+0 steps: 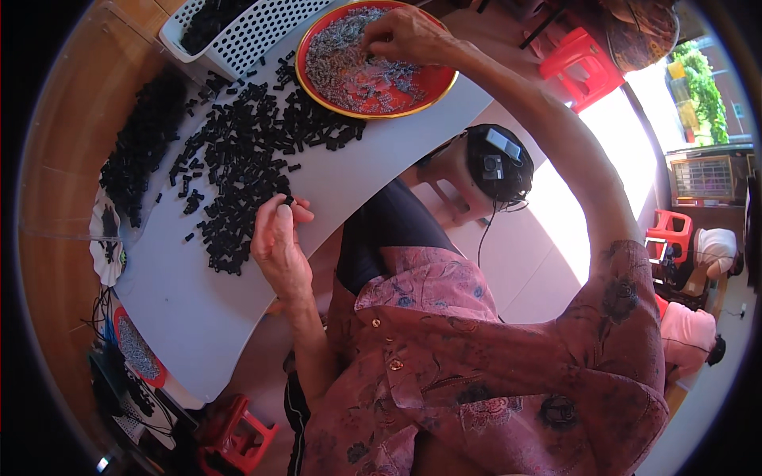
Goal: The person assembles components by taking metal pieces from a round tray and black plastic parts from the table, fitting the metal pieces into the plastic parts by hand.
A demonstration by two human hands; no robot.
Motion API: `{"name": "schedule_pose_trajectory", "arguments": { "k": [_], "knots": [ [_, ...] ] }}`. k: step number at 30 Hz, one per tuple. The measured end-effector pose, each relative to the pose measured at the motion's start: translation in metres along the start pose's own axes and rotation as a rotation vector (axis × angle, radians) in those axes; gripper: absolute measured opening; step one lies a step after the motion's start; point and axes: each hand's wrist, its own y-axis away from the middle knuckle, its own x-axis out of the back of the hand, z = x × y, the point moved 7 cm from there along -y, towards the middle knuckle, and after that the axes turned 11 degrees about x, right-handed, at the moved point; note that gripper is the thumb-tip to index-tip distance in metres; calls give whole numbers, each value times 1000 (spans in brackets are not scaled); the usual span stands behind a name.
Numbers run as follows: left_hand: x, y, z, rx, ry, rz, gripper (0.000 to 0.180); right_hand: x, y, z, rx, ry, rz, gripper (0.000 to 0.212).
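Note:
My left hand is at the table's near edge, its thumb and fingertips pinching a small black plastic piece. Beside it a wide spread of similar black pieces covers part of the white table. At the far side stands a round red tray with a yellow rim, holding many small silvery metal parts. My right hand reaches into this tray. Its fingers are drawn together over the metal parts, and whatever they grip is hidden.
A white perforated basket with black pieces stands at the far left, near a darker heap of pieces. A stool bears a black bag with devices. Red plastic stools stand around, and other people sit at the right.

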Motion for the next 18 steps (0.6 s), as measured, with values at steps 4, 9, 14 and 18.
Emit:
{"name": "schedule_pose_trajectory", "arguments": {
  "k": [4, 9, 14, 18],
  "knots": [
    [-3, 0, 2, -17, -26, -11, 24, 11, 7, 19, -93, 130, 44, 17],
    [-1, 0, 2, -24, -38, 5, 24, 8, 8, 10, -70, 48, 66, 17],
    [-2, 0, 2, -26, -45, 8, 24, -2, 7, -2, 106, -34, -145, 18],
    [-1, 1, 2, -23, -43, 9, 23, -1, 6, -6, 97, -49, -197, 19]
  ]
}}
